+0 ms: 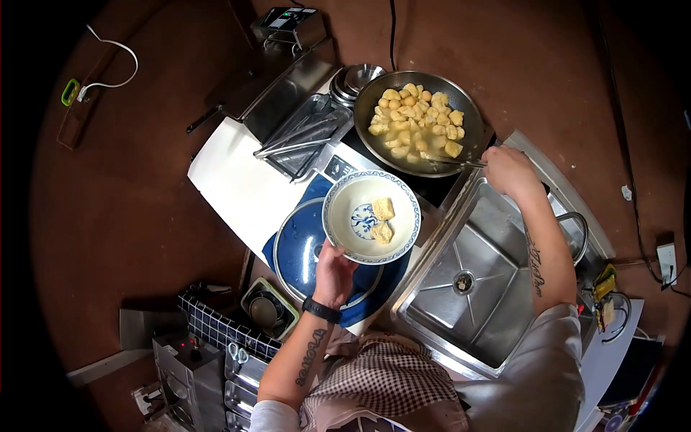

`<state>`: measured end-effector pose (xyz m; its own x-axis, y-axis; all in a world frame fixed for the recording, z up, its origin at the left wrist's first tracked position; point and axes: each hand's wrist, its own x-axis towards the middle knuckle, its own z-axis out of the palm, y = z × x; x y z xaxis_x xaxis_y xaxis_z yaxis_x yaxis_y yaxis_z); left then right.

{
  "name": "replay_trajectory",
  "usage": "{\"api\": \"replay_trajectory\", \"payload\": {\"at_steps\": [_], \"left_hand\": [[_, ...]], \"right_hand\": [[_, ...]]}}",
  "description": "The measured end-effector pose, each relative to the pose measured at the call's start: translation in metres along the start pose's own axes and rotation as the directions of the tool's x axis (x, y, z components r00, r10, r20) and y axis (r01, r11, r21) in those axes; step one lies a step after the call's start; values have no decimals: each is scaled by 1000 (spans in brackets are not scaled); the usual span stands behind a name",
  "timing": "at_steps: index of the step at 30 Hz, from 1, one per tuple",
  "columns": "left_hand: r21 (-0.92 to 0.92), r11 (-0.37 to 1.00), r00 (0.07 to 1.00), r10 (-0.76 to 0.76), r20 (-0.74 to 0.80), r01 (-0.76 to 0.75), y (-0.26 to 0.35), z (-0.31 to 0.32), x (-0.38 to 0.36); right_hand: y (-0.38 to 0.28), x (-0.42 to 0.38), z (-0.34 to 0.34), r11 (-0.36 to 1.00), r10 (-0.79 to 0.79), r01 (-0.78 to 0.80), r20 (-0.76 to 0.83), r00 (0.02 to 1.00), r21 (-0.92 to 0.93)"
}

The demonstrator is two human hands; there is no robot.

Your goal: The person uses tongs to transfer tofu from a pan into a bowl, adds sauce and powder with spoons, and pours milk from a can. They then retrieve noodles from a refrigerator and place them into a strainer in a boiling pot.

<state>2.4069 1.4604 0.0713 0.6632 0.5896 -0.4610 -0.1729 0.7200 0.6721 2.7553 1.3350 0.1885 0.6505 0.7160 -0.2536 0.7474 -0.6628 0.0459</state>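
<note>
A blue-patterned bowl [371,216] with 2 tofu pieces [382,219] is gripped at its 7 o'clock rim by the left hand [335,273] — a utensil [461,162] is clasped by the right hand [508,171] at the frying pan's [374,93] 4 o'clock edge.

We see a glossy glazed bowl [371,216], shiny steel sink [471,288] and pan [417,122], probably metal.

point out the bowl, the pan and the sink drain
bowl [360,193]: head view, on the bare inner wall near the top rim
pan [374,90]: head view, on the bare inner wall at the left
sink drain [463,281]: head view, on the middle of the drain
</note>
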Motion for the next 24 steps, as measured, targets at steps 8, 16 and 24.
{"api": "replay_trajectory", "payload": {"at_steps": [8,16,24], "left_hand": [[11,1000,1000,-5,4,5,-3,-6,4],[3,1000,1000,-7,14,7,2,5,1],[11,1000,1000,-6,-14,6,-1,1,5]], "right_hand": [[16,-30,-46,996,87,-85,-102,991,24],[30,7,-13,995,-9,1,-81,997,-101],[17,0,-4,993,-46,40,-57,997,-108]]}}
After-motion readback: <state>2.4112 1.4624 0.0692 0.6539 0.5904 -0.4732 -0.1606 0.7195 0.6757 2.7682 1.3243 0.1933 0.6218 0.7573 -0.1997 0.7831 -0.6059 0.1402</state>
